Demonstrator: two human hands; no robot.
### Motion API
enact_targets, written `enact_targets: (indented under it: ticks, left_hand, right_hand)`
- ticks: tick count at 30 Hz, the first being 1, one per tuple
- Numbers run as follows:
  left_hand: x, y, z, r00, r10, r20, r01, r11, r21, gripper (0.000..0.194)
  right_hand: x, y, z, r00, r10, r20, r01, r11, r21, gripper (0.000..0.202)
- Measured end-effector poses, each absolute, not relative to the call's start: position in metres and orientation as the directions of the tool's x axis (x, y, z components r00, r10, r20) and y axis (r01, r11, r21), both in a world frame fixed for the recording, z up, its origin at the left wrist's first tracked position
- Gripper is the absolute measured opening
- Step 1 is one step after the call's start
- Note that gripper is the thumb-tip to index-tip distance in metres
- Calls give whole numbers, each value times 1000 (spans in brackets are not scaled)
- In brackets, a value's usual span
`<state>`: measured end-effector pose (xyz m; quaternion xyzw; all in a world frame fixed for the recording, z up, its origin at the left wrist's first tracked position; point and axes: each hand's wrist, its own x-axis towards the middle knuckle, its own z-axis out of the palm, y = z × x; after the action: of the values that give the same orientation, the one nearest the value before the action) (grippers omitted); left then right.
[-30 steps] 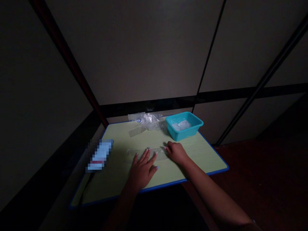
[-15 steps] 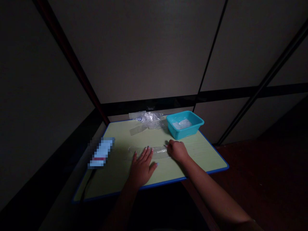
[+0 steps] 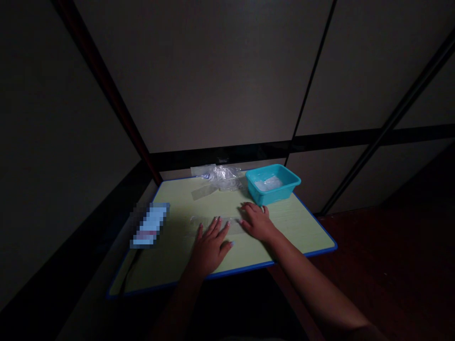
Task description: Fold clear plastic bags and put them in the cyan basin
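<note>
On the pale green bench (image 3: 295,229), 1 clear plastic bag (image 3: 234,228) is lying flat toward the front, partly under the left hand (image 3: 207,253). Left hand: fingers are spreading wide, palm down over the bag, clasping nothing. Right hand (image 3: 259,223): thumb is resting by the bag's right end, standing apart from the loosely bent fingers, which are pinching nothing. 1 turquoise tub (image 3: 274,195) is standing behind the right hand, holding clear plastic (image 3: 270,183). 1 heap of clear wrapping (image 3: 223,176) is lying left of the tub. 1 pixelated light-blue item (image 3: 152,222) is showing at the left edge.
</note>
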<state>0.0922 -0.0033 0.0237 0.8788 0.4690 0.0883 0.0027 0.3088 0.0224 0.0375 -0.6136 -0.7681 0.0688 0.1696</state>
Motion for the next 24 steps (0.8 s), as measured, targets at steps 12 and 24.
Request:
enact_targets:
  ticks: [12, 24]
  left_hand:
    - [94, -2, 18, 502, 848, 170, 855, -516, 50, 55]
    - [95, -1, 19, 497, 855, 150, 862, -507, 30, 56]
  right_hand:
    - [298, 14, 30, -517, 855, 38, 813, 504, -292, 63]
    - [296, 13, 35, -488, 873, -12, 847, 470, -248, 71]
